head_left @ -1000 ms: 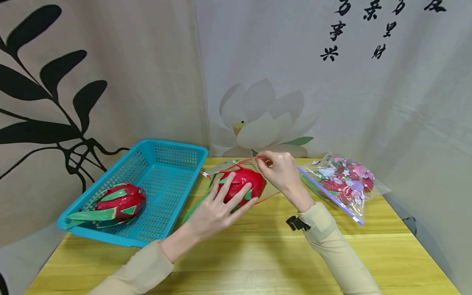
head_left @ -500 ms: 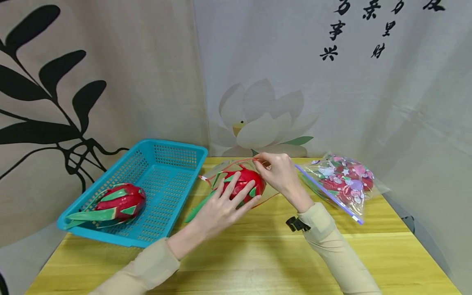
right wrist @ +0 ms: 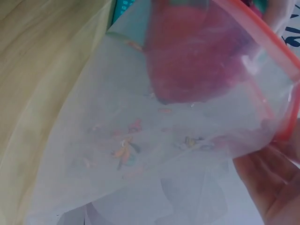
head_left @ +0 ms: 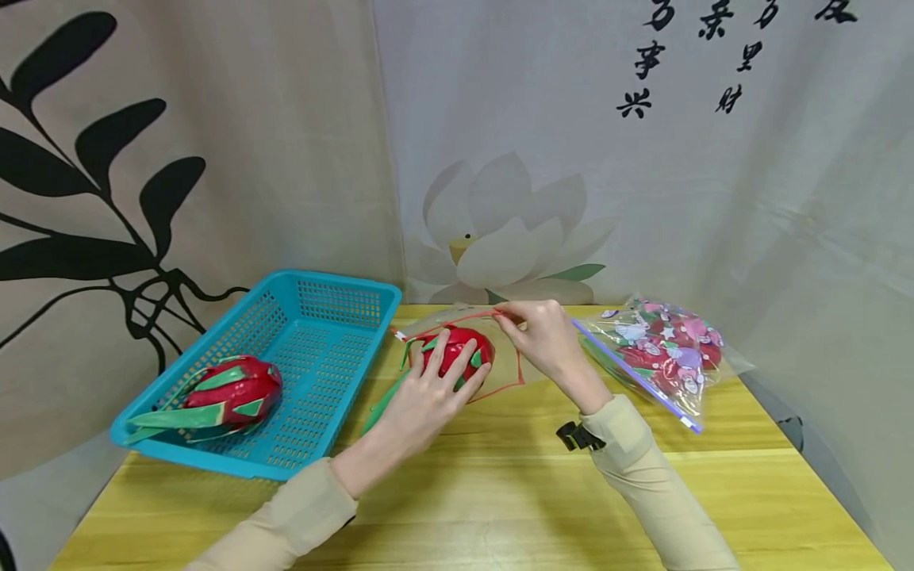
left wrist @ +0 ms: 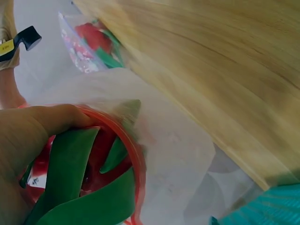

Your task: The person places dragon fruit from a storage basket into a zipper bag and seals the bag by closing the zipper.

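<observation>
A: What do we find under the left hand (head_left: pixel 425 398)?

B: We see it grasping a glossy red dragon fruit with long green strap-like leaves (head_left: pixel 456 341), fingers spread over the top. The left wrist view gives us one digit crossing the fruit, just by a smooth red rim (left wrist: pixel 140 164).

A: And the right hand (head_left: pixel 546 337)?

B: Just beyond and to the right of the left hand, it pinches that rim, the edging of a translucent plastic bag with small printed figures (head_left: pixel 505 365). Through the film we make out the fruit's rounded end, so we place it at least partly inside, leaves towards the left hand. The right wrist view is hazy; we can't fairly say how deep it sits.

A: What else is near?

B: Left of the left hand we have a bright blue perforated plastic basket (head_left: pixel 321 357), holding a second red-and-green dragon fruit (head_left: pixel 246 388). Right of the right hand lies a clear printed pouch with a purple slider strip (head_left: pixel 671 349), red and green showing through. Beneath both hands runs a yellowish wooden table (head_left: pixel 457 507).
</observation>
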Tool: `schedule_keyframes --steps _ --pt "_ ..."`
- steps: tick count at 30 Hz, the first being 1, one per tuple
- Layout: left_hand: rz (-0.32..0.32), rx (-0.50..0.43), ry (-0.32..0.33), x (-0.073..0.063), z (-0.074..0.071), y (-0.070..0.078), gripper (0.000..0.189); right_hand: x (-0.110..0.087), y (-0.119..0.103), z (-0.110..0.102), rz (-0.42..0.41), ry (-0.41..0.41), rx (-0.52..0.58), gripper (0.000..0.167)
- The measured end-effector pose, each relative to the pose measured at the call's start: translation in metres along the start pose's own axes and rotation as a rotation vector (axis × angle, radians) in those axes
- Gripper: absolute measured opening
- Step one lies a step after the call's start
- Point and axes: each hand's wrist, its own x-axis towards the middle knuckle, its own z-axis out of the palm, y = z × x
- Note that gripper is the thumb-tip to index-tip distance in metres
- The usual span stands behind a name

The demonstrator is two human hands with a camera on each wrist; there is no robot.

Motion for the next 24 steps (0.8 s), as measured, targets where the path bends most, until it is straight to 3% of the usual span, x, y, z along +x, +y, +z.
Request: schedule_keyframes --steps 13,24 --pt "-0.023 -0.026 -0.087 0.004 0.005 0.013 0.079 -0.005 0.003 0.004 -0.062 0.033 0.012 0.015" --pt "-0.069 0.032 -0.089 0.009 0.022 0.035 0.072 -0.007 0.005 0.009 -0.073 0.046 0.052 0.016"
